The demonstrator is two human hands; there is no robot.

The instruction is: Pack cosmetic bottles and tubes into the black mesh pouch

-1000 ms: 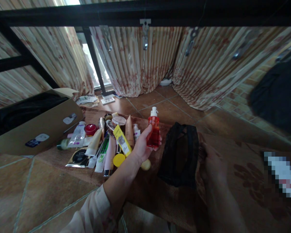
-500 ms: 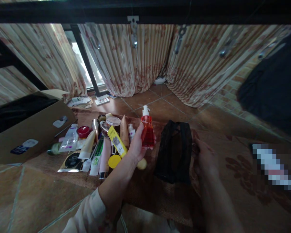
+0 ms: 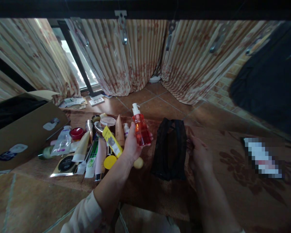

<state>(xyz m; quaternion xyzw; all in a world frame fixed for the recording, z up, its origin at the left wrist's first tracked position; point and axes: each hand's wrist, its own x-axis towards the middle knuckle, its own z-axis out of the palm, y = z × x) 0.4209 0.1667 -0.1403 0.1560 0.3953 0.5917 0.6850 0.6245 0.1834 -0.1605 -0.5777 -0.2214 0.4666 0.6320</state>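
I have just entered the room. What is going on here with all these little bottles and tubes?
The person's left hand holds a red pump bottle, tilted a little, above the brown cloth. The right hand is at the right side of a black bag; its grip is too dark to tell. To the left lies a crowded group of cosmetics, among them a yellow tube and a red jar, near a cardboard box.

A red bottle (image 3: 143,132) (white-pumped) tilts near a black bag (image 3: 160,152).
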